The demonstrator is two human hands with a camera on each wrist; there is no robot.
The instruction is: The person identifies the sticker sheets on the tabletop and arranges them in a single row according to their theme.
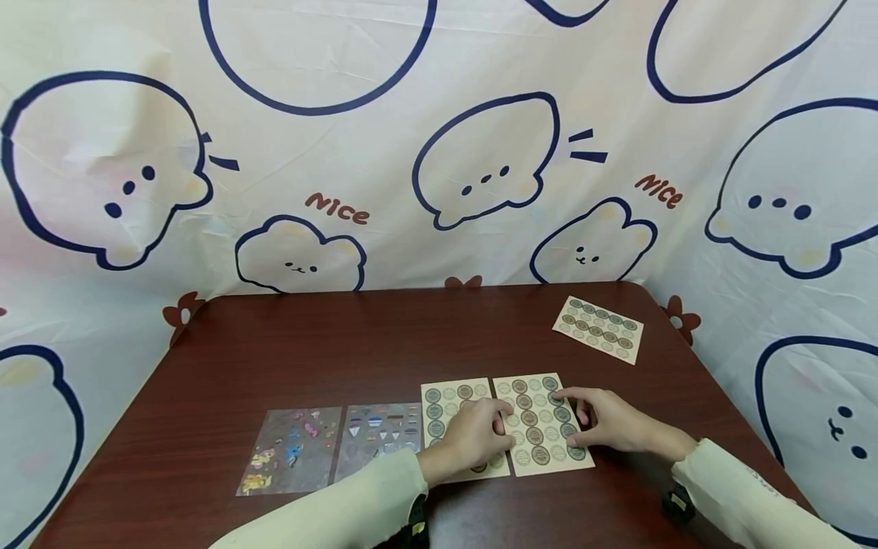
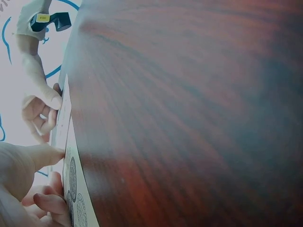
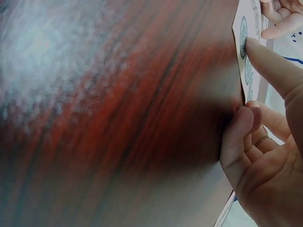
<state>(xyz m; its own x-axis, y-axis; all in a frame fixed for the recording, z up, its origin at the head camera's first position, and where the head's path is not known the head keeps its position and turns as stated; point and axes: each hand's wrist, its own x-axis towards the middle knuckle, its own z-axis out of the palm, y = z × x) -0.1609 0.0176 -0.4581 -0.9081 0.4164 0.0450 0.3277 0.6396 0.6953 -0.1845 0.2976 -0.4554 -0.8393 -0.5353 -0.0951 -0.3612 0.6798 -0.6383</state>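
Head view: closest in are my pale sleeves [image 1: 329, 503] and dark wristbands [image 1: 416, 526], then both hands on the right cream sheet [image 1: 540, 427], lying flat on the bench [image 1: 343, 343] directly between them. Key relation: sheet sits to the right of my left hand [image 1: 473, 435] and to the left of my right hand [image 1: 610, 422], long axis looks to run away from me, so I face its two long edges. Neither hand is clearly nearer; both touch it. Left fingers: thumb and index apart, tips at its left margin, palm over the left cream sheet [image 1: 439, 408], which lies alongside with a thin gap. Right fingers: thumb and index spread along the right edge, touching the outer column of printed discs; right wrist view puts my thumb tip on a disc. Can't tell if any finger is tucked under the paper. Further left, well apart from my right hand, two clear sheets with small coloured pictures: the plainer one [image 1: 384, 419] next to the left cream sheet, the other [image 1: 291, 450] beyond it. Farther out, right side, a tilted cream sheet [image 1: 600, 329], untouched; behind everything, the printed cloth [image 1: 384, 152].
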